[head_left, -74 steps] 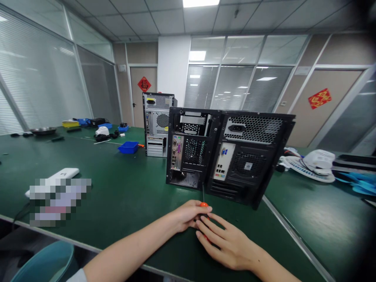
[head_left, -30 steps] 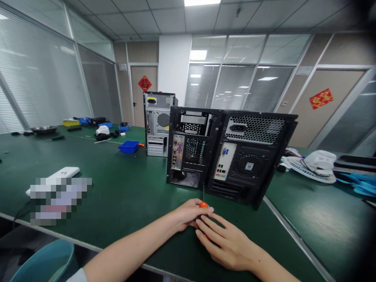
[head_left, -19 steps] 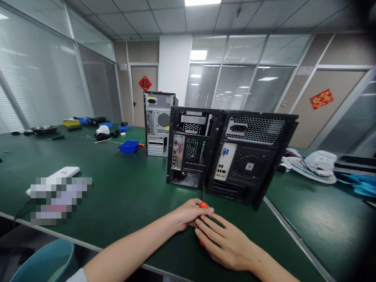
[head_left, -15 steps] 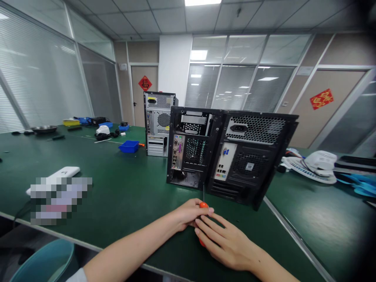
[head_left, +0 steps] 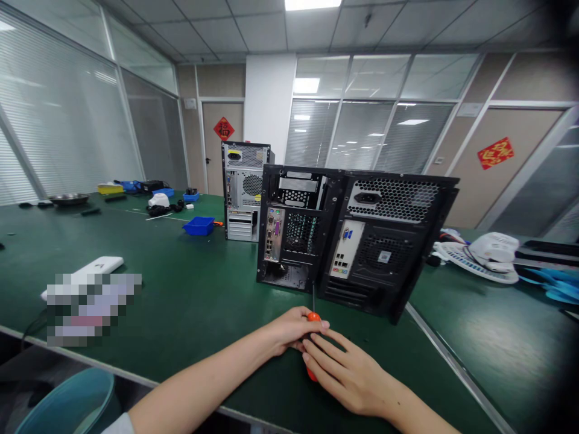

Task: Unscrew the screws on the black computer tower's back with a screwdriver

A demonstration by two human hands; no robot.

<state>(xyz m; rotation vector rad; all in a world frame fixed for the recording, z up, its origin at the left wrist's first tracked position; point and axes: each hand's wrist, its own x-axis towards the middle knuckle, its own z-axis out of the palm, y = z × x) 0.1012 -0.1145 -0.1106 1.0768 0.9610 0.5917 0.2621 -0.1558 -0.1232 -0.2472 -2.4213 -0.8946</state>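
A screwdriver point(head_left: 313, 316) with a red-orange handle points away from me, held by both hands. My left hand point(head_left: 289, 330) is closed round the front of the handle. Around its rear part are the fingers of my right hand point(head_left: 346, 369), which hide some of the grip. The thin shaft reaches the lower right edge of an open black computer case point(head_left: 290, 274), whose rear side faces me; I cannot make out what the tip touches. Close beside it, on the right, stands a second black computer case point(head_left: 389, 241), slightly tilted.
Behind stands a third computer case point(head_left: 244, 199). A blue tray point(head_left: 199, 226) lies left of it on the green table point(head_left: 190, 319). A white device point(head_left: 108, 263) and a pixelated object point(head_left: 90, 307) are at left, white fan parts point(head_left: 491, 256) at right, a teal bin point(head_left: 67, 401) below.
The fingers of my right hand have shifted very slightly on the screwdriver handle. My left hand and the computer cases look the same.
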